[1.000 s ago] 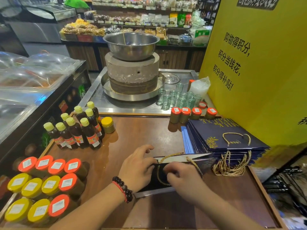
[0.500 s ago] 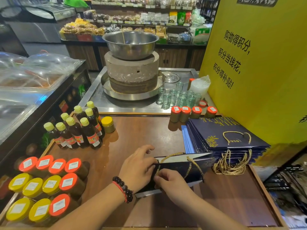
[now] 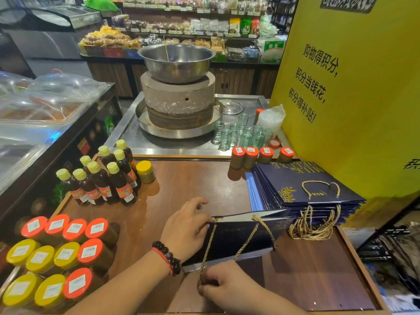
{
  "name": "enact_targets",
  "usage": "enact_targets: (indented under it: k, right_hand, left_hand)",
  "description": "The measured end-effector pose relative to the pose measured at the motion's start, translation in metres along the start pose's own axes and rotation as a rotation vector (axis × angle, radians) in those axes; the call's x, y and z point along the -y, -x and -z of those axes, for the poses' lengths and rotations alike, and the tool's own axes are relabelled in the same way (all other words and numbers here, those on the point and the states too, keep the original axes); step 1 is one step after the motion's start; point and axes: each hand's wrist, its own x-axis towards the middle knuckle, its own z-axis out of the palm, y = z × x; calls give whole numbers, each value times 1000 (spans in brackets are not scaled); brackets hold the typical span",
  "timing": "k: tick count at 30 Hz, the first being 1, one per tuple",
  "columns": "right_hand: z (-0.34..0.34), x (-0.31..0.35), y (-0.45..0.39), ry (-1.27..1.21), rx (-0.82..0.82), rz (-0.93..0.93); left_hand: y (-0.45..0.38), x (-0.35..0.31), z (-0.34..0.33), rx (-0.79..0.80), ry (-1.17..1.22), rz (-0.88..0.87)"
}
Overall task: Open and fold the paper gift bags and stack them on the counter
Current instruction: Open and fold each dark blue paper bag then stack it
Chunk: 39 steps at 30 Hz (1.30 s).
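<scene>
Left hand (image 3: 185, 233) clamps top edge of navy gift bag (image 3: 238, 241), front centre of counter (image 3: 195, 178), lying low, mouth partly open. Right hand (image 3: 229, 286) pinches gold cord handle (image 3: 205, 253) taut toward camera. Stack of flat bags (image 3: 304, 189) sits just right: many done, this 1 mid-fold. Top bag reads "MILK DELUXE", upside down. Yellow sign (image 3: 354, 92): "购物得积分".

Left hand (image 3: 185, 233) grips the near end of a navy bag (image 3: 238, 241) lying on the bench (image 3: 193, 183); right hand (image 3: 229, 289) pinches its gold cord (image 3: 205, 253). Folded bags form a stack (image 3: 304, 189) to the right. Bottles (image 3: 102, 178) and jars (image 3: 56, 253) stand to the left.
</scene>
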Motion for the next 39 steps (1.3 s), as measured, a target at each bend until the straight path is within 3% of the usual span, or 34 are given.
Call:
enact_targets:
  k: [8, 15, 18, 21, 23, 29, 32, 39]
  right_hand:
    - [5, -1, 7, 148, 81, 117]
    - [17, 4, 14, 507, 136, 219]
    - [40, 9, 13, 670, -65, 194]
    - [78, 7, 6, 528, -427, 152]
    - [107, 5, -1, 444, -507, 57]
    - [134, -5, -15, 631, -324, -309]
    - [131, -5, -14, 491, -257, -331]
    - [135, -7, -16, 121, -315, -287]
  left_hand:
    - [-3, -3, -2, -38, 3, 59]
    - [-2, -1, -2, -47, -4, -12]
    - [0, 2, -3, -39, -38, -65]
    - [2, 0, -3, -47, -62, -92]
    - [3, -1, -3, -58, -66, -111]
    - [7, -2, -4, -70, -64, -127]
    - [8, -3, -4, -76, -53, -129]
    - [10, -4, -3, -91, -67, -172]
